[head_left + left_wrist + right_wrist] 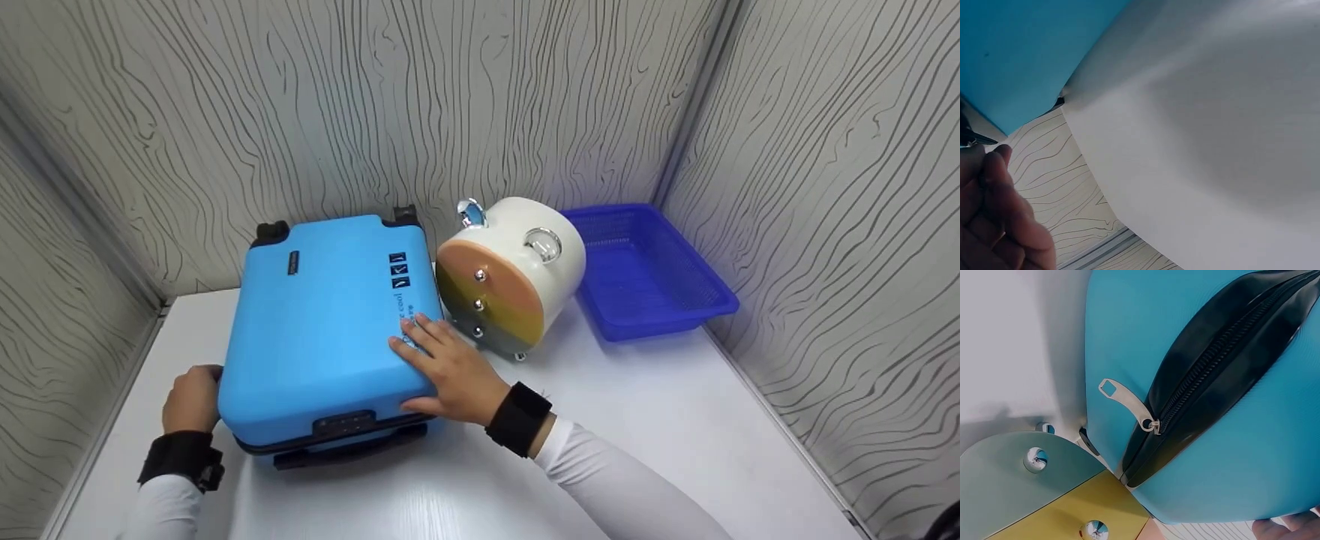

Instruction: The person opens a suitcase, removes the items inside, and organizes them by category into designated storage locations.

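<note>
A bright blue hard-shell suitcase (322,315) lies flat on the white table, its black carry handle (352,448) facing me. At its left side, my left hand (193,400) has its fingers curled and pinches a zipper pull at the black seam; in the left wrist view the pull is mostly hidden by the fingertips. My right hand (455,373) rests spread on the suitcase's right front corner, fingers over the printed lettering. Another metal zipper pull (1126,402) hangs from the black zipper (1213,357) on the right side, and nothing grips it.
A white drum-shaped case (551,255) with a multicoloured face and silver knobs tilts close against the suitcase's right side. Behind it to the right stands a blue plastic basket (664,328). Wood-grain panels (465,97) wall in the table at the back and sides.
</note>
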Motion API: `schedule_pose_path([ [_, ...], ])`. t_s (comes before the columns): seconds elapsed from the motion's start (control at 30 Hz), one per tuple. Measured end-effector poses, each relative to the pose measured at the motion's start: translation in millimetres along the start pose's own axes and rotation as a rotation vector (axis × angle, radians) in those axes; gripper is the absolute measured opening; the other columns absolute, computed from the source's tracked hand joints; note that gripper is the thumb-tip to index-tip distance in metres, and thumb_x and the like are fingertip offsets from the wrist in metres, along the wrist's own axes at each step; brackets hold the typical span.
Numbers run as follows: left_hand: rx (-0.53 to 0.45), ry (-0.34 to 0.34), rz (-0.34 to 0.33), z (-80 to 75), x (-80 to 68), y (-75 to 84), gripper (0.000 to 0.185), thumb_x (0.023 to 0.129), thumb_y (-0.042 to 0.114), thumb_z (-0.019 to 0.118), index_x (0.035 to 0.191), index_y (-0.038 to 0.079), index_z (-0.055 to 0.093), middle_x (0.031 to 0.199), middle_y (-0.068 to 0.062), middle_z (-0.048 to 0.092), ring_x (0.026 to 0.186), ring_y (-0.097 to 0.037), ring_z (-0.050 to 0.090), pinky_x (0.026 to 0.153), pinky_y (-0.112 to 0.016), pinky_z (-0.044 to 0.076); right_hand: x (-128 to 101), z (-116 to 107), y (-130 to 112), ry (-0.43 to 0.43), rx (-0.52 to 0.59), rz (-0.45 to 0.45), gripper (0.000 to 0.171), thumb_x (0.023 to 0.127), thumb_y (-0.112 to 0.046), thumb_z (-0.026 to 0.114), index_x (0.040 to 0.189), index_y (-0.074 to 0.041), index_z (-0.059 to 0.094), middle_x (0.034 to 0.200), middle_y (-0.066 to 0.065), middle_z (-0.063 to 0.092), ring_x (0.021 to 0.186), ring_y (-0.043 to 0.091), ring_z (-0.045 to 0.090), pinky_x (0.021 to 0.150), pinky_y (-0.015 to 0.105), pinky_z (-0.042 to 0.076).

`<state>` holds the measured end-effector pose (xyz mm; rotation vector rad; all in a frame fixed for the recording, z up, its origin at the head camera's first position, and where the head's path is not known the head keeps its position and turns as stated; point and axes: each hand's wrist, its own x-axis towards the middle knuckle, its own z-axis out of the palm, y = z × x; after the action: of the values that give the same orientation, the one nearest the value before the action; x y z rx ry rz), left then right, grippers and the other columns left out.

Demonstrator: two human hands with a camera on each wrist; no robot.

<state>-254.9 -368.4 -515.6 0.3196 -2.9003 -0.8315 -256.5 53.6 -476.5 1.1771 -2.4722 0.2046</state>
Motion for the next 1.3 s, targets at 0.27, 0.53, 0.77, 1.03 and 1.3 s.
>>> schedule_pose_path([
  [0.27,-0.074,-0.112,0.049,-10.5,7.1,-4.9,0.048,0.111,0.018,0.048,0.137,-0.020,0.061,0.129,-0.043,0.067,0.117,-0.060,0.067,0.097,-0.069,0.055,0.0,0.7,-1.4,-0.013,0.022,0.012,0.092,0.094,-0.067,0.075,0.166,-0.017,0.046,0.173,0.011,0.043,0.164,0.033,0.037,0.131,0.049,0.034],
  [0.53,-0.233,-0.126,0.077,-41.2,14.1,30.0,0.074,0.118,0.045,0.026,0.162,-0.015,0.031,0.159,-0.043,0.042,0.144,-0.061,0.048,0.114,-0.069,0.046,-10.1,4.1,-7.7,-0.012,0.196,0.223,0.101,0.089,-0.063,0.083,0.170,-0.022,0.039,0.176,0.026,0.027,0.161,0.053,0.032,0.125,0.062,0.039],
  [0.77,-0.280,-0.310,0.071,-56.1,16.1,68.5,0.096,0.115,0.056,0.039,0.163,-0.022,0.011,0.163,-0.049,0.027,0.150,-0.065,0.037,0.120,-0.074,0.037,-17.7,6.5,-18.9,0.058,0.332,0.326,0.102,0.090,-0.054,0.087,0.170,-0.015,0.038,0.171,0.036,0.030,0.147,0.050,0.054,0.111,0.057,0.055],
  [1.03,-0.314,-0.429,0.132,-54.2,12.2,61.1,0.091,0.117,0.046,0.042,0.163,-0.022,0.003,0.166,-0.049,0.021,0.152,-0.066,0.033,0.119,-0.075,0.037,-21.6,7.7,-17.4,0.081,0.355,0.312,0.097,0.089,-0.051,0.088,0.168,-0.015,0.043,0.168,0.038,0.034,0.139,0.049,0.062,0.107,0.055,0.058],
  [1.3,-0.318,-0.392,0.105,-56.1,-4.2,55.3,0.094,0.116,0.046,0.048,0.163,-0.022,0.004,0.166,-0.050,0.021,0.152,-0.067,0.033,0.118,-0.075,0.039,-22.6,2.4,-7.2,0.034,0.370,0.279,0.096,0.090,-0.048,0.087,0.168,-0.016,0.042,0.170,0.037,0.032,0.138,0.049,0.063,0.109,0.054,0.057],
])
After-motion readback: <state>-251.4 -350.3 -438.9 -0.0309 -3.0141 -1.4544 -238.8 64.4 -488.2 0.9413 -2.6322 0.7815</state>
